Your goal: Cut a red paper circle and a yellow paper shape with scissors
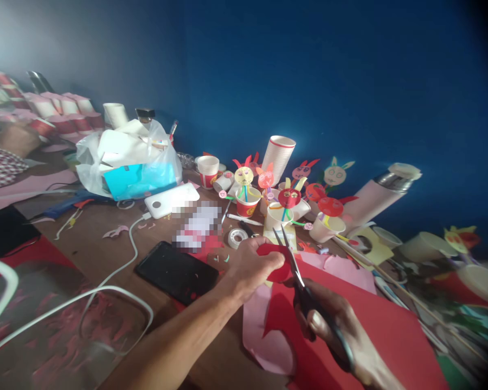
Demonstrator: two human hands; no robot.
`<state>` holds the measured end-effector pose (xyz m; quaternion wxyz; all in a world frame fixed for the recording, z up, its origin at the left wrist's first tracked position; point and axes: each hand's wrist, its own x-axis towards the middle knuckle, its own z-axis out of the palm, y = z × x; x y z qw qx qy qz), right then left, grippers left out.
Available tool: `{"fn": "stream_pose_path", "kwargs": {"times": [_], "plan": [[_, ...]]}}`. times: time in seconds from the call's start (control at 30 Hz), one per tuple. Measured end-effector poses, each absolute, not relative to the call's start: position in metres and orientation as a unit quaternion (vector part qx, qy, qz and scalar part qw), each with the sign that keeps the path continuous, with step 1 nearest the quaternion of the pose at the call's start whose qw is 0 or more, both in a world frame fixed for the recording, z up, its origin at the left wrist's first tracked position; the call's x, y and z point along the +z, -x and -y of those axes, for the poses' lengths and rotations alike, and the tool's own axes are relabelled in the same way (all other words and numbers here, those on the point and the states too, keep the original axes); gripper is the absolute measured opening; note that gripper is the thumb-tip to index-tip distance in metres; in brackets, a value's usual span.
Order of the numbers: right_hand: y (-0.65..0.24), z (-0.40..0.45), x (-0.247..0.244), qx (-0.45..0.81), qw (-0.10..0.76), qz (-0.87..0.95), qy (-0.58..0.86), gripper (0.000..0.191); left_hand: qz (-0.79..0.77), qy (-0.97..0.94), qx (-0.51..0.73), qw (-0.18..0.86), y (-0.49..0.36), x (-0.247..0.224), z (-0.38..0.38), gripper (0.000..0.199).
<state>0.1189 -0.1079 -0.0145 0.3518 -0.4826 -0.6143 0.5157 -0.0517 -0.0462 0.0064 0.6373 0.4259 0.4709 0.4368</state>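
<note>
My left hand pinches a small rounded piece of red paper between thumb and fingers. Black-handled scissors are in my right hand; their blades are parted and point up and away, beside the right edge of the piece. Below both hands lies a large red sheet with a curved cut in its left edge, partly over pink paper. Just beyond the hands, paper cups carry paper faces with ears, among them a red face and a yellow face.
A black phone lies left of my left hand, near a white power bank with its cable. Further back are a plastic bag, a stack of cups and a pink thermos. At far left shows another person's hand.
</note>
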Motion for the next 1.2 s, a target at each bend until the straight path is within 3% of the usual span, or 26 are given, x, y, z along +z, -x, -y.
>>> {"fn": "stream_pose_path", "kwargs": {"times": [0.2, 0.73, 1.2], "plan": [[-0.120, 0.109, -0.014, 0.530, 0.347, 0.608, 0.478, 0.053, -0.496, -0.462, 0.420, 0.604, 0.056, 0.002, 0.043, 0.012], [-0.124, 0.104, -0.005, 0.503, 0.310, 0.660, 0.465, 0.055, -0.472, -0.434, 0.393, 0.659, 0.058, -0.001, 0.042, 0.023], [-0.127, 0.104, -0.003, 0.559, 0.299, 0.622, 0.460, 0.054, -0.448, -0.418, 0.393, 0.685, 0.060, -0.008, 0.040, 0.029]]}}
